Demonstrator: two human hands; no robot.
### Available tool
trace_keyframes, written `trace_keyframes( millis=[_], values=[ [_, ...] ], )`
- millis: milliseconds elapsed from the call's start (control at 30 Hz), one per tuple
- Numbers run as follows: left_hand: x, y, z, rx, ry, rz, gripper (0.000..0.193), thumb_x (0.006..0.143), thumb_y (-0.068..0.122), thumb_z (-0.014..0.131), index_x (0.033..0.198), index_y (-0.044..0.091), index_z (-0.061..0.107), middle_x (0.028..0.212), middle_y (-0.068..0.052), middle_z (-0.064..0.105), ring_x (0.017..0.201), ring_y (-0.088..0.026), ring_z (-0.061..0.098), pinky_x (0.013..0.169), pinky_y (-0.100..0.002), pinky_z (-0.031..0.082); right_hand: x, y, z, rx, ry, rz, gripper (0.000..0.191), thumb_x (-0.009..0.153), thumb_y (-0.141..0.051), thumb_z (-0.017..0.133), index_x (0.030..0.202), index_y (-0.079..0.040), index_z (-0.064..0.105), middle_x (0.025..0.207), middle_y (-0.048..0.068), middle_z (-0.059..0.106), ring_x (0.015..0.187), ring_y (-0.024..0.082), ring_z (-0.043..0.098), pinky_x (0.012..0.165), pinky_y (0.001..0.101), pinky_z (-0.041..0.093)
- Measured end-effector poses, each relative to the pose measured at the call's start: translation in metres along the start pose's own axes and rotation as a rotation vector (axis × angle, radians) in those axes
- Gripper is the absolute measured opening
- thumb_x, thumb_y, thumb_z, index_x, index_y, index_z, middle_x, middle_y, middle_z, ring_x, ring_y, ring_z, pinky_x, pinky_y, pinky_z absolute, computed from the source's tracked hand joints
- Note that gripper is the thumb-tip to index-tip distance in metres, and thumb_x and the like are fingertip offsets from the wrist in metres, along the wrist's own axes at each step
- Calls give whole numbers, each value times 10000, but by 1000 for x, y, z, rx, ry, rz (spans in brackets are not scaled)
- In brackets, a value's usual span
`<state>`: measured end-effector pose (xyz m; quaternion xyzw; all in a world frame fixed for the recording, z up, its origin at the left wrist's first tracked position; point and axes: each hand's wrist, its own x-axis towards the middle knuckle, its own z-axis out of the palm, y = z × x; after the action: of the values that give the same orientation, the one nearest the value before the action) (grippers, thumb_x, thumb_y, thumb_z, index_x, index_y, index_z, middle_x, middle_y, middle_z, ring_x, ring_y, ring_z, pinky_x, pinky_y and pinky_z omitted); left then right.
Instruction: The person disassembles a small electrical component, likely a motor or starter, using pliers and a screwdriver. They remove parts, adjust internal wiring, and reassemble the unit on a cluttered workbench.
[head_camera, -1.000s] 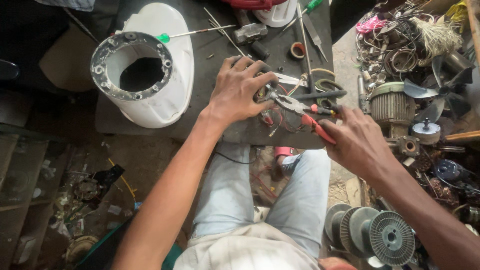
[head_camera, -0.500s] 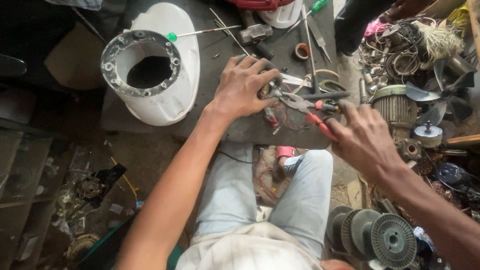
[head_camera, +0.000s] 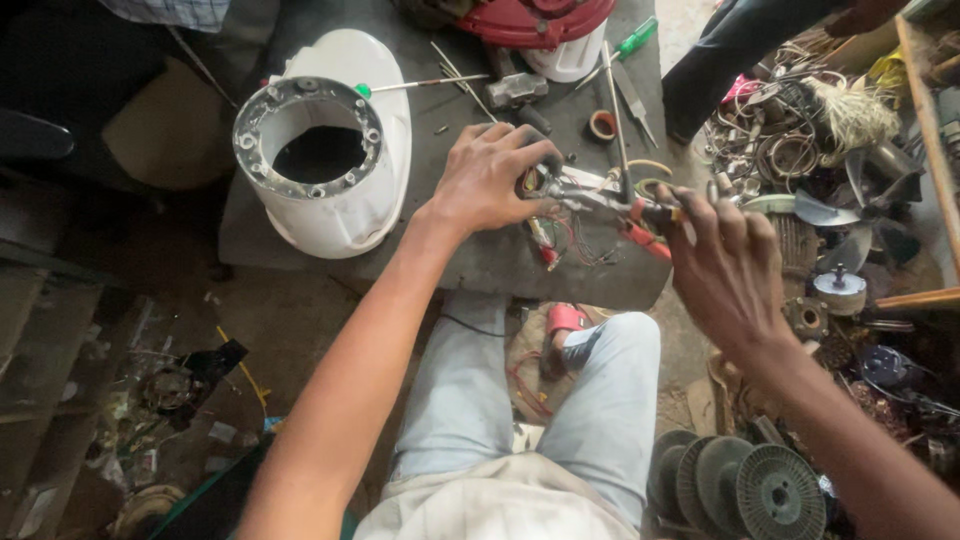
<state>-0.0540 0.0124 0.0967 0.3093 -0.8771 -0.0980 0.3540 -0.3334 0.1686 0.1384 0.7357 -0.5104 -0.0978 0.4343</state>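
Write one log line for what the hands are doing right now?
left hand: pressing down on wire bundle | right hand: gripping red-handled pliers | pliers tip: at the wires | nearby: white housing on table

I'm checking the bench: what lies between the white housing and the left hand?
In the head view, only bare grey tabletop lies between the white housing and the left hand.
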Motion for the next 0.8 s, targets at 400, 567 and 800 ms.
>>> trace_keyframes(
  millis=[400, 567, 800],
  values=[
    [3, -1, 2, 0, -5, -27, 501, 722, 501, 858, 1096, 204, 709, 1088, 14, 675, 1121, -239, 610, 1013, -489, 401, -25, -40, 65, 1002, -385, 673, 301, 914, -65, 665, 1211, -34, 705, 1112, 224, 599, 926, 419, 667, 838, 516, 543],
    [2, 3, 2, 11, 14, -19, 488, 710, 482, 863, 1078, 200, 711, 1084, 13, 674, 1131, -238, 607, 1011, -494, 397, 15, -54, 78, 954, -22, 573, 332, 782, -154, 808, 1085, -38, 741, 1132, 269, 606, 1008, 435, 624, 862, 488, 515],
    [1, 1, 6, 22, 8, -8, 463, 717, 471, 863, 1064, 203, 711, 1086, 17, 670, 1125, -234, 607, 1004, -495, 409, 43, -73, 36, 1207, 151, 601, 151, 1015, -137, 708, 1150, -73, 729, 1140, 146, 671, 1095, 338, 629, 949, 463, 478]
  ],
)
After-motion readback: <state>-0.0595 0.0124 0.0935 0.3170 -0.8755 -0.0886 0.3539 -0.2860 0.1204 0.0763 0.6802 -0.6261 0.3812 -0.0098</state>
